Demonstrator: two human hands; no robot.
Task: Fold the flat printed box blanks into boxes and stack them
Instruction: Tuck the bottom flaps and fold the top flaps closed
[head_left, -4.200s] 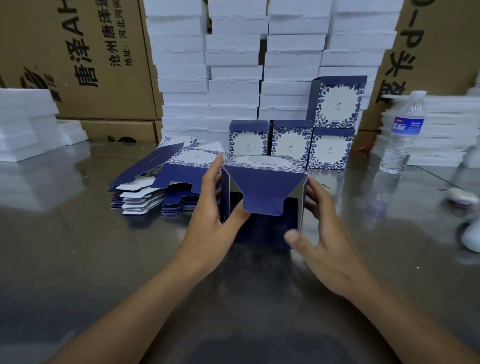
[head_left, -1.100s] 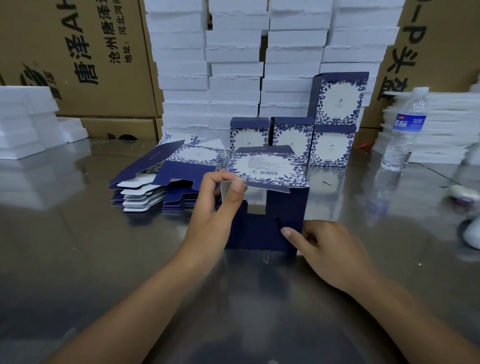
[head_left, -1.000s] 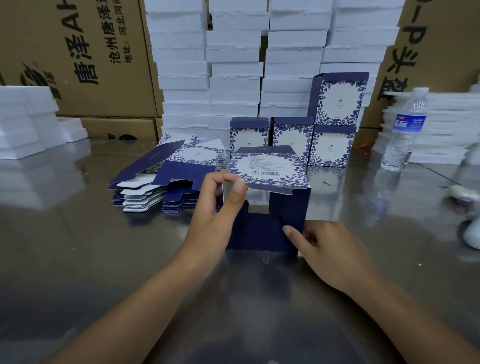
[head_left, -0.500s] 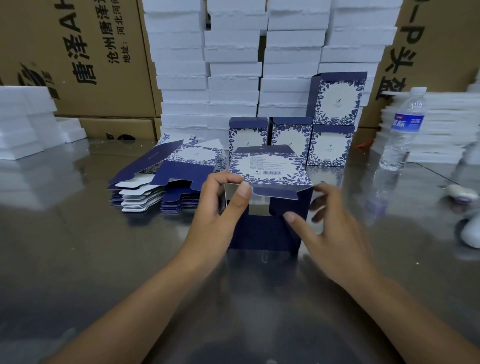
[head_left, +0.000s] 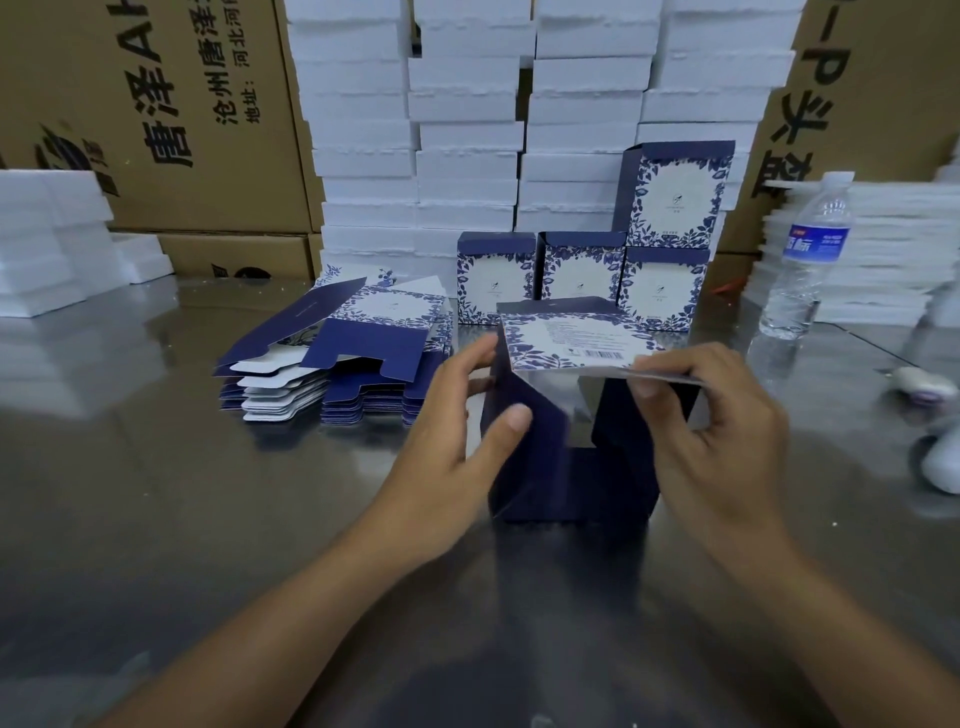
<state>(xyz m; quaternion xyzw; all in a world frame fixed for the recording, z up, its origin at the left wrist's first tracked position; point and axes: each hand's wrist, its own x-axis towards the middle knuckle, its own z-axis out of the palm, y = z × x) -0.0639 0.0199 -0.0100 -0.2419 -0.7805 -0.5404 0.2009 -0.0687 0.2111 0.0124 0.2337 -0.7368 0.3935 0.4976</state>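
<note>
Half-folded navy box (head_left: 566, 467) stands on steel bench (head_left: 156, 493). L hand (head_left: 452, 436) grips its left wall w/ thumb pressing the flap in; R hand (head_left: 722, 431) pinches the printed top panel (head_left: 576, 343). Flat blanks (head_left: 343, 358) stacked just left.

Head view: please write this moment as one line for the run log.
phase: folding | left hand: grips box | right hand: pinches printed flap | box: end open, on table | folded boxes: four behind
</note>
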